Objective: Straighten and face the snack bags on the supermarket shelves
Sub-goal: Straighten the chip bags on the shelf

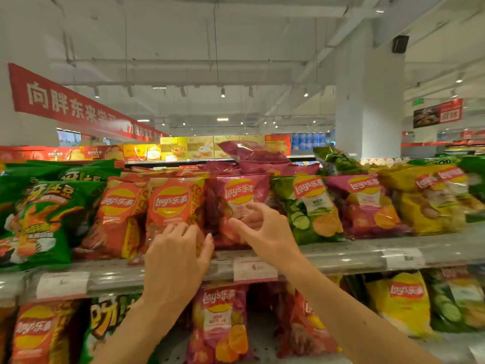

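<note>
Chip bags stand in a row on the top shelf [341, 254]. My left hand [178, 256] presses its fingers against the lower part of an orange-red Lay's bag [170, 203] near the shelf's front edge. My right hand [262, 229] hovers with spread, half-curled fingers in front of a dark pink Lay's bag [241, 190], holding nothing. Beside that stand a green cucumber bag [307, 208], a purple-pink bag [364, 203] and yellow bags [425, 198]. A second orange-red bag [115, 214] leans at the left, next to green bags [44, 222].
A loose pink bag [252, 151] and a green one [333, 158] lie tilted on top of the row. Below, a lower shelf holds more bags [220, 321]. Price tags [254, 269] line the shelf rail. A white pillar [367, 101] rises behind at the right.
</note>
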The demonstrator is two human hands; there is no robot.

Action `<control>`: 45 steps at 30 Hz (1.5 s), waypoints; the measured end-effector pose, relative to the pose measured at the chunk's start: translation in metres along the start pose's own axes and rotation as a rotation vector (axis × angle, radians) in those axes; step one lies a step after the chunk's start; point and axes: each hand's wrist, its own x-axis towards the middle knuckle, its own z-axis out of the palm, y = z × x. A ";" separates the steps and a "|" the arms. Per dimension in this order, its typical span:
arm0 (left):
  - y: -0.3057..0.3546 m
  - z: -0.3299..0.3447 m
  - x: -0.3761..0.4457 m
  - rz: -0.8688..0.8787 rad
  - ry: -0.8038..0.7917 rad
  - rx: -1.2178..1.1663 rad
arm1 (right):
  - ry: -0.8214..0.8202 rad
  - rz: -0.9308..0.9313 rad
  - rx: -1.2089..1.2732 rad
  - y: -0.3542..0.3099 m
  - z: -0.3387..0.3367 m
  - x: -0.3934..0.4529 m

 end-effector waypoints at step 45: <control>0.181 0.085 0.081 -0.540 -0.237 -0.754 | -0.157 0.260 0.007 0.206 -0.220 0.083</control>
